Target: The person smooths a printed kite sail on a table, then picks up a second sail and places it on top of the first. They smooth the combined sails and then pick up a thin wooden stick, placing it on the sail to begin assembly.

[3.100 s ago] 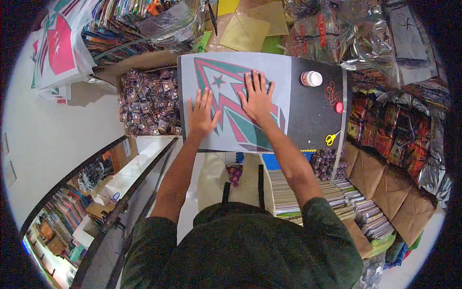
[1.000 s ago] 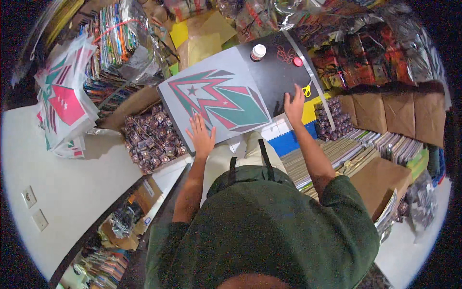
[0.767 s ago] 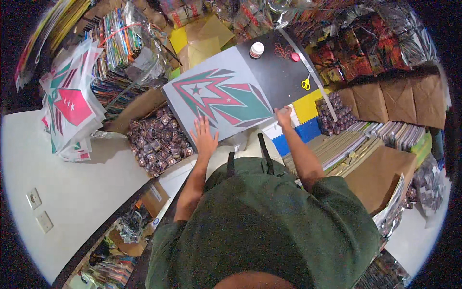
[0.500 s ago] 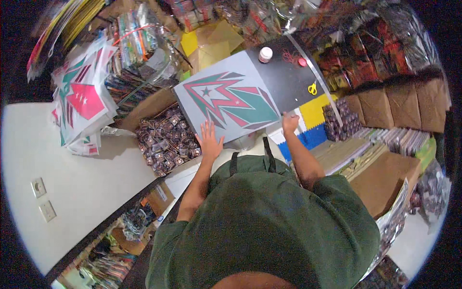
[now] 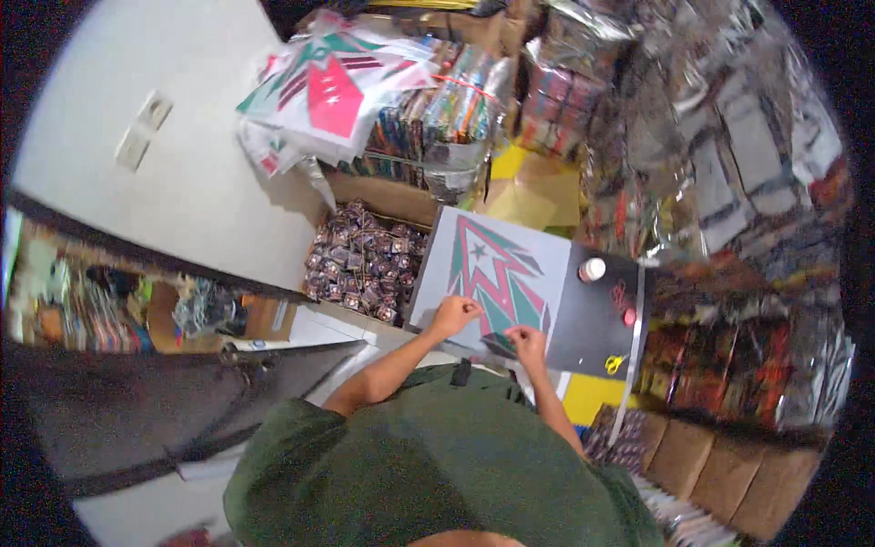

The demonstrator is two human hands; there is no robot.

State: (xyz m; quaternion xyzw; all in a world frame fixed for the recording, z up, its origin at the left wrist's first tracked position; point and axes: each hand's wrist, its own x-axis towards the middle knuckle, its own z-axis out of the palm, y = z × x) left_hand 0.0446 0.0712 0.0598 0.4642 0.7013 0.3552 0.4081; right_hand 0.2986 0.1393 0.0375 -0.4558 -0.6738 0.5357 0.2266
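A pale printed sheet with a green, red and white star design lies flat on the dark tabletop. Over its lower left part, my left hand has its thumb and fingertips pinched together. My right hand is over the sheet's near edge, its fingers also closed in a pinch. The two hands face each other, a small gap apart. Whatever their fingertips hold, if anything, is too small to make out.
An open cardboard box of small banded packets adjoins the sheet's left. Similar printed sheets top a bagged stack beyond. Right of the sheet are a white-capped jar, red string and yellow scissors. Wrapped bundles border the right.
The view has swung round. My left hand has gone from flat and spread at the sheet's edge to a pinch over it. My right hand has left the sheet's near right corner and come closer to it.
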